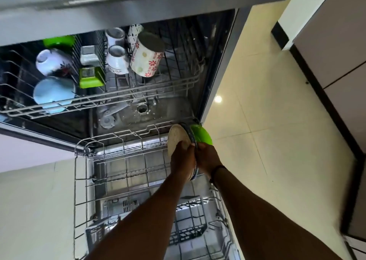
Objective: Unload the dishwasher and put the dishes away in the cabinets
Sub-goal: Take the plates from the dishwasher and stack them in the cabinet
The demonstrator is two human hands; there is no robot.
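The dishwasher stands open, its lower rack pulled out near and almost bare, so the step in hand looks like clearing the last of the bottom dishes. Both hands meet at the rack's far right corner around a small stack held on edge: a pale plate, a dark-rimmed plate behind it and a green bowl on the right. The left hand lies against the pale plate's face with fingers curled at its edge; the right hand closes its grip on the other side, though which piece its fingers hold is hard to tell at this angle. The next move likely calls for lifting the stack straight up clear of the wire tines, keeping it pressed together, then turning to a cabinet. The upper rack, far and left, is loaded with a flowered mug, white cups, a pale blue bowl and a green piece; its front rail overhangs the lift path.
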